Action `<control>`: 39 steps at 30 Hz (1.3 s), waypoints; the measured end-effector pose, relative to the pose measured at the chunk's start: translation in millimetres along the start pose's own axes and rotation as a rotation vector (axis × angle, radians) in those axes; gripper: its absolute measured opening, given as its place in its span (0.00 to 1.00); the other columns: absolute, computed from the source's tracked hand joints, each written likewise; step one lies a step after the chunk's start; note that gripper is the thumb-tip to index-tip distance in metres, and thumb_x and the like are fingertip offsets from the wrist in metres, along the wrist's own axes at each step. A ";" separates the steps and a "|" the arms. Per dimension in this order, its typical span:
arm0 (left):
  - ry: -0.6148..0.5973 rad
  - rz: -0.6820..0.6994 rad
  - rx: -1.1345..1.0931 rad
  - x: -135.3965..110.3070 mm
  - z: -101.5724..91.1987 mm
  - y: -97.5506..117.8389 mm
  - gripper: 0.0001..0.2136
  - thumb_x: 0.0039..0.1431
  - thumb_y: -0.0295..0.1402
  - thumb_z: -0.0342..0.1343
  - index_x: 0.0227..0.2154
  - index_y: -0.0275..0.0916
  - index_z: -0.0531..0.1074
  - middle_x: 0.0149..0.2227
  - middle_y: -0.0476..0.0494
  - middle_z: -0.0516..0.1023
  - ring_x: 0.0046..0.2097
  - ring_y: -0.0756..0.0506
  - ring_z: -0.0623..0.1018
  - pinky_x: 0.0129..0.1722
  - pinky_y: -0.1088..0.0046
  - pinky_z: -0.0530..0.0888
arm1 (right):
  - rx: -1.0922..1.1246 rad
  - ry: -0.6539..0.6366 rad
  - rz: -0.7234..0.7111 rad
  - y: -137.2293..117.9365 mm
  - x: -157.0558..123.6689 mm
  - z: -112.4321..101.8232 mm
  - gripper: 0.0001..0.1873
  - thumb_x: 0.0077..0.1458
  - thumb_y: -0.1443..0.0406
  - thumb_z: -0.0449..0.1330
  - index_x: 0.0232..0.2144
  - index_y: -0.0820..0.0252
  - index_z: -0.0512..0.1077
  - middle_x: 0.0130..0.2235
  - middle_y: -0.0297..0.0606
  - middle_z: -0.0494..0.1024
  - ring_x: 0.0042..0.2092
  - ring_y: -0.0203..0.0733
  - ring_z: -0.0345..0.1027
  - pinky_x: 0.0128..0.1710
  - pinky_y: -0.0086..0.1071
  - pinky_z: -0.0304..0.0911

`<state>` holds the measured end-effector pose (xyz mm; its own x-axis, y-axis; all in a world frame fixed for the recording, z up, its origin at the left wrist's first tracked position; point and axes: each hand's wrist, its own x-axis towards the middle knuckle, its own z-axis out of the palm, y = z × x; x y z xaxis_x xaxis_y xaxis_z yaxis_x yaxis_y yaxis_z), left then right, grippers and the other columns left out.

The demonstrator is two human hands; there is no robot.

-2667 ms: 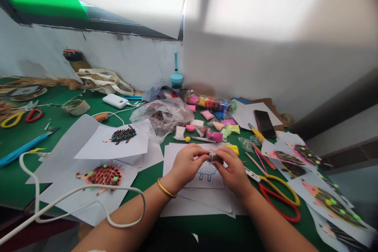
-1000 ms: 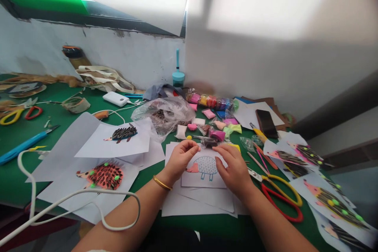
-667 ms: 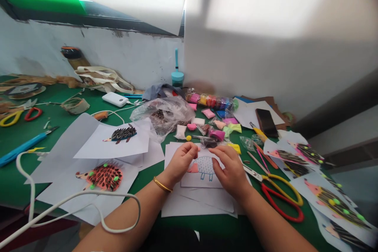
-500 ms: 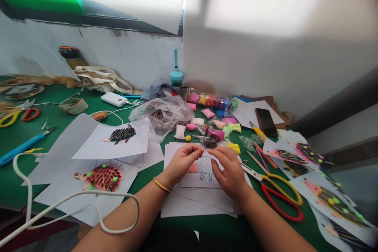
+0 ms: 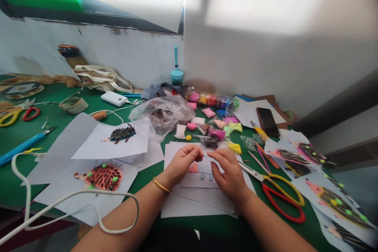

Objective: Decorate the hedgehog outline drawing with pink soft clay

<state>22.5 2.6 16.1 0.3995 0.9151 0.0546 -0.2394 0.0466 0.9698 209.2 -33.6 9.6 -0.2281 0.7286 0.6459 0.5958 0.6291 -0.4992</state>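
Note:
Above a sheet with a hedgehog drawing (image 5: 206,168), my two hands face each other, a small gap between their fingertips. The drawing has blue outlined spines and legs and a pink clay-like face. My left hand (image 5: 183,163), with a gold bangle at the wrist, is closed in a pinch; whatever its fingertips hold is too small to make out. On my right hand (image 5: 232,173) the thumb stands apart from the extended fingers, and nothing shows between them. More white sheets (image 5: 197,202) lie under the drawing. Scissors (image 5: 280,193) with red and yellow handles rest beside my right hand.
Packets of coloured clay (image 5: 217,133) and a plastic bag of seeds (image 5: 165,116) lie beyond the hands. Finished hedgehog pictures (image 5: 106,177) flank both sides. A white cable (image 5: 88,193) loops over the left forearm. A phone (image 5: 267,121) lies at the right.
Both hands stay almost in place over the drawing. The left fingertips look slightly more curled; otherwise only a slight shift of the view shows.

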 end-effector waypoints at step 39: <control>-0.019 -0.094 -0.092 -0.8 -1.9 -5.0 0.13 0.58 0.42 0.61 0.31 0.37 0.72 0.30 0.50 0.68 0.34 0.50 0.67 0.38 0.74 0.64 | 0.014 0.001 0.005 5.6 -0.9 3.2 0.19 0.59 0.72 0.56 0.52 0.52 0.71 0.44 0.41 0.72 0.46 0.47 0.67 0.47 0.45 0.65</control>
<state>21.7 2.4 10.7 0.4408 0.8971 -0.0298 -0.2797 0.1688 0.9451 210.2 -29.9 4.3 -0.2245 0.7313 0.6441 0.5863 0.6293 -0.5101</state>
